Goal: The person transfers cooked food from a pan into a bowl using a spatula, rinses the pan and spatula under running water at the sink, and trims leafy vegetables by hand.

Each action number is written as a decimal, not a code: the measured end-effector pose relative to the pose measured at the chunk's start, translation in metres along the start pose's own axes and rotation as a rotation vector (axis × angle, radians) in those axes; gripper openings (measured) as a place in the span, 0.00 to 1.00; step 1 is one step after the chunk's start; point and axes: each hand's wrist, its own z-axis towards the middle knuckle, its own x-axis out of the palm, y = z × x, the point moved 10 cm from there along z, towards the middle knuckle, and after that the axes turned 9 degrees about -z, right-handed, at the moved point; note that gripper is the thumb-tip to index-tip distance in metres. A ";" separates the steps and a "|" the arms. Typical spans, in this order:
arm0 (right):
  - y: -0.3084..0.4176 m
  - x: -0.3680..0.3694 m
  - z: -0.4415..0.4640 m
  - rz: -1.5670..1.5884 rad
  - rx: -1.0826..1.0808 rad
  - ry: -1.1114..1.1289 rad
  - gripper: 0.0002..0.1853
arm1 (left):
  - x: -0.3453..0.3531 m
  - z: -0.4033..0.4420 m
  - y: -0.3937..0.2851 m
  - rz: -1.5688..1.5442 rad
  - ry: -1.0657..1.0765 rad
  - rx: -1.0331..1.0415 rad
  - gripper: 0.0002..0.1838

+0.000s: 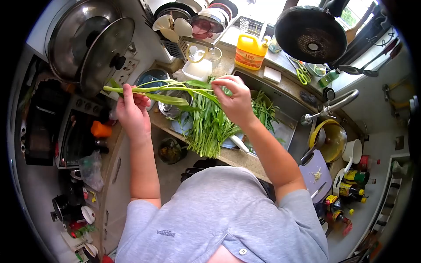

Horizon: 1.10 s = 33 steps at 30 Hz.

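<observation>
A long green water spinach stalk [164, 88] stretches level between my hands, above the counter. My left hand [134, 115] is closed around its thick cut end, thumb on top. Over the leafy end, my right hand [236, 100] has its fingers bent together in a pinch; it looks to be on the leaves, though the fingertips are partly hidden. Below lies a heap of water spinach [209, 127], its stems hanging toward the counter's front edge. A white handle [239, 143] sticks out from under the heap on the right.
Behind the heap is a metal sink [285, 127] with a faucet [331, 107]. A yellow jug [251, 51] stands at the back. To the right are a cutting board [315, 173] with chopped bits and several bottles [351, 190]. A bin [172, 151] sits below the counter; a pan [310, 35] hangs above.
</observation>
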 end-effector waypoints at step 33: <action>-0.167 -0.006 -0.199 0.921 1.518 0.168 0.05 | 0.011 -0.049 0.184 -0.055 0.119 -0.567 0.06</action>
